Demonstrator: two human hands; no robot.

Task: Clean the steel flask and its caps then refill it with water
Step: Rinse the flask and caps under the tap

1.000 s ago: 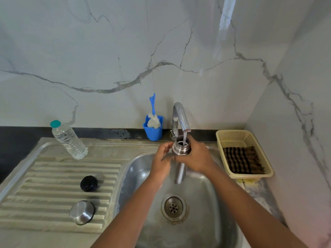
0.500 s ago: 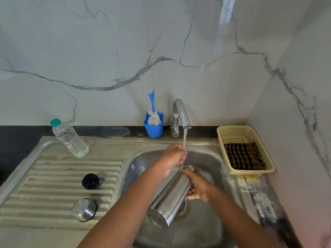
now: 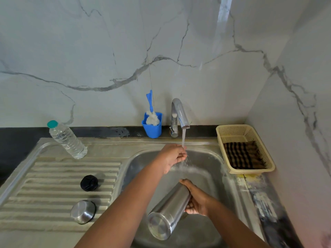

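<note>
Over the sink: right hand gripping tilted flask, mouth away; left hand, fingers loosely open, under tap water.

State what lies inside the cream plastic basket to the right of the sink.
A dark striped cloth lies in the basket, covering the near part of its floor; the far part is bare. Anything beneath the cloth is hidden.

Left hand extended, fingers loosely cupped; right hand curled, gripping.
</note>
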